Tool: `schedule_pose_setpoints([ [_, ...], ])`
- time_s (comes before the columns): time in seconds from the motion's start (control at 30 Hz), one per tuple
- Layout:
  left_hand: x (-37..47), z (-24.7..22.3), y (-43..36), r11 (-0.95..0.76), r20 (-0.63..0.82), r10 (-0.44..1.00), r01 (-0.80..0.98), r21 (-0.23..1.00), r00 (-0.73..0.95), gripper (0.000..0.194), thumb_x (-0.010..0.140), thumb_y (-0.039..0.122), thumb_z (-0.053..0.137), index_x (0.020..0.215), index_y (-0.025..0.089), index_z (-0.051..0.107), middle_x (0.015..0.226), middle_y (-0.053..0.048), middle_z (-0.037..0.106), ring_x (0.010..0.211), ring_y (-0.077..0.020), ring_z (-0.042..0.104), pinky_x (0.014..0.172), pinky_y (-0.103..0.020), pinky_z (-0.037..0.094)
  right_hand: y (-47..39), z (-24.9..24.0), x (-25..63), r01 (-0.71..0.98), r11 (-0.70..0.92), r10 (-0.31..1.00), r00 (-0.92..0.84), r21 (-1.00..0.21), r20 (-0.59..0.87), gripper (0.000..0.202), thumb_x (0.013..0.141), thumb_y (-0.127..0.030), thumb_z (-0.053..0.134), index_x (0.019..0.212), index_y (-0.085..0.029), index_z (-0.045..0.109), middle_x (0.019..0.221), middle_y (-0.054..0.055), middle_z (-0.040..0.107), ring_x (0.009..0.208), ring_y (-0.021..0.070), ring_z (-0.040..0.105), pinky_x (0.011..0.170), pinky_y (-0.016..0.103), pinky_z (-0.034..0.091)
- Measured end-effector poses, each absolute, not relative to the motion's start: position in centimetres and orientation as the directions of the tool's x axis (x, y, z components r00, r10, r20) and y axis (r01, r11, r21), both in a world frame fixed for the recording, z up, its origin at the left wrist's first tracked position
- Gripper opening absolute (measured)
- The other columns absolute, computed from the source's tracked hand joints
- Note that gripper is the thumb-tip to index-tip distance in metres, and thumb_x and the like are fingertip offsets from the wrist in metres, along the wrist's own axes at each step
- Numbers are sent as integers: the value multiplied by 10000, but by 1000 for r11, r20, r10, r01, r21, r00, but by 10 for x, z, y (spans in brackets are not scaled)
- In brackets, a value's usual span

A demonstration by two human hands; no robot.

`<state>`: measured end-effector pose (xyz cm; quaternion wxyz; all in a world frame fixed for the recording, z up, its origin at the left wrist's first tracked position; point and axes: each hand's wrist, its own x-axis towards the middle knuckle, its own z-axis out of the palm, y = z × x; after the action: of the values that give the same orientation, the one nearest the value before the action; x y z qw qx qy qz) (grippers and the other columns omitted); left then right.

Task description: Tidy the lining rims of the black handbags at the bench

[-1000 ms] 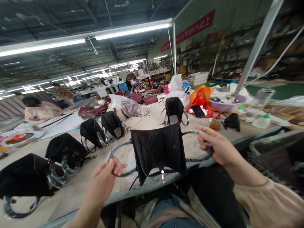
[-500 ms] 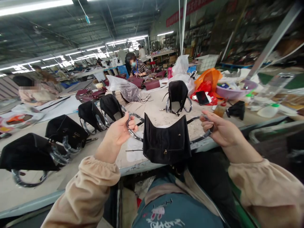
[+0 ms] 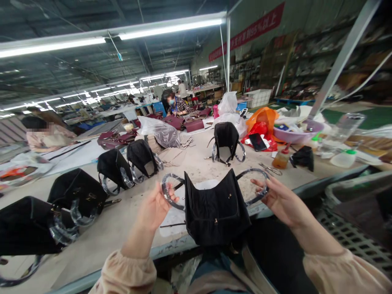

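A black handbag [image 3: 216, 216] with a small gold clasp on its front hangs over the near edge of the worktable, its two handles pulled out to either side. My left hand [image 3: 156, 206] is closed around the left handle [image 3: 169, 179], which is wrapped in clear plastic. On the other side, the fingers of my right hand [image 3: 283, 200] curl round the wrapped right handle [image 3: 252, 171]. A thin black strap [image 3: 173, 225] sticks out at the bag's left. Just beyond it stands another black handbag [image 3: 226, 139] with its handles spread.
Several black handbags [image 3: 76, 192] stand in a row along the left. Scissors [image 3: 271, 168], an amber bottle [image 3: 280, 159], a phone [image 3: 258, 142] and a purple basin [image 3: 298, 134] lie at the right. Maroon pieces [image 3: 194, 125] are farther back. Co-workers [image 3: 180, 105] are beyond.
The view has tilted upward, so the held handbag and both hands appear lower. Both hands keep hold of the handles. Scissors now show at the right.
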<state>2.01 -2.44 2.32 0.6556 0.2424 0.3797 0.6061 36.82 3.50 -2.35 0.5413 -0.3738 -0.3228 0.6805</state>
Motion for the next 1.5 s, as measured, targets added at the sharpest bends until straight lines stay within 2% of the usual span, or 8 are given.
schedule_pose_setpoints([
  [0.3, 22, -8, -45, 30, -122, 979, -468, 883, -166, 238, 813, 370, 592, 887, 156, 668, 893, -66, 669, 888, -197, 616, 876, -352, 485, 12, -34, 352, -341, -102, 990, -124, -934, -63, 394, 813, -409, 623, 1186, -298, 556, 1064, 40, 649, 1010, 199, 569, 911, 334, 439],
  [0.47, 45, -13, -49, 59, -55, 957, 8, 998, -283, 287, 830, 383, 565, 1038, 203, 647, 1011, -72, 678, 1007, -237, 592, 943, -374, 421, 6, -25, 342, -195, -57, 986, -165, -979, -25, 438, 837, -436, 580, 1241, -280, 520, 1129, 64, 628, 1090, 241, 543, 1019, 419, 349],
  [0.63, 122, -14, -50, -119, 79, 992, 488, 865, 103, 307, 863, 297, 482, 1127, 257, 635, 1072, -96, 652, 1012, -266, 579, 937, -400, 423, 3, -6, 313, -10, 5, 930, -368, -1000, 8, 646, 771, -449, 645, 1334, -231, 415, 1104, 92, 634, 1012, 271, 592, 931, 435, 440],
  [0.73, 161, -12, -51, -238, 69, 951, 571, 786, 301, 589, 732, 211, 632, 1306, 160, 511, 1244, -172, 564, 1135, -333, 506, 1011, -448, 380, 6, -13, 305, 86, 28, 988, -154, -996, 14, 692, 673, -392, 742, 1284, -212, 471, 922, 45, 657, 861, 247, 613, 818, 388, 491],
  [0.93, 114, -20, -46, -144, 138, 989, 397, 906, 45, 214, 796, 311, 595, 936, 204, 717, 1066, -80, 671, 1015, -234, 601, 960, -353, 439, 19, -62, 342, -494, -134, 931, 235, -859, -280, 603, 624, -329, 794, 1165, -259, 538, 633, -88, 531, 557, 101, 539, 617, 251, 517],
  [1.07, 57, -61, -38, 214, -252, 923, -156, 964, -292, 386, 795, 484, 582, 1028, 181, 639, 1147, -104, 637, 1153, -262, 537, 964, -382, 433, 21, -89, 369, -717, -128, 909, 191, -685, -370, 321, 616, -224, 805, 764, -193, 522, 465, -133, 306, 374, 32, 306, 523, 211, 508],
  [1.2, 55, -106, -41, 506, -571, 820, -420, 754, -38, 640, 695, 519, 686, 1205, 165, 531, 1254, -161, 569, 1169, -294, 530, 1007, -441, 375, 11, -96, 373, -828, -153, 931, 64, -540, -361, 356, 645, -189, 776, 637, -186, 420, 502, -118, 309, 407, 33, 324, 663, 277, 558],
  [1.5, 103, -113, -71, 354, -213, 933, -646, 676, 289, 832, 497, 274, 829, 1263, 141, 534, 1119, -155, 664, 1144, -393, 532, 1026, -492, 352, -18, -90, 379, -835, -213, 920, 3, -507, -391, 388, 537, -243, 830, 855, -206, 610, 491, -96, 386, 402, 47, 411, 350, 127, 359],
])
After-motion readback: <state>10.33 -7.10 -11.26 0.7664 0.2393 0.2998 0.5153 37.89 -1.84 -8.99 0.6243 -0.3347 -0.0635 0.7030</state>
